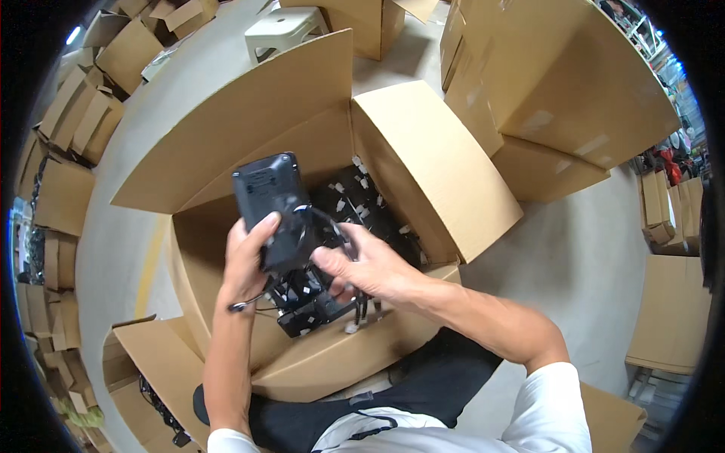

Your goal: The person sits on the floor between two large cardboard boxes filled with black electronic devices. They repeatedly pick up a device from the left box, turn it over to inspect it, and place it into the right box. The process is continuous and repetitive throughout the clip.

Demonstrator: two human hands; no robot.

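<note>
A flat black device (266, 185) with rounded corners is held up over an open cardboard box (347, 359). My left hand (248, 258) grips its lower left side, thumb on the near face. From it runs a black cable (326, 217) towards my right hand (370, 266), whose curled fingers close on the cable at the device's lower right. A loose cable end (239, 307) hangs by my left wrist. Below, inside the box, lie several black devices (355, 198) with white connectors on their cables; my hands hide part of them.
The box's flaps stand open, a tall one (249, 113) at the far left and another (438, 174) on the right. A larger carton (559, 98) stands at the far right, a white stool (283, 32) beyond. To the near left is a carton (155, 355) with black items.
</note>
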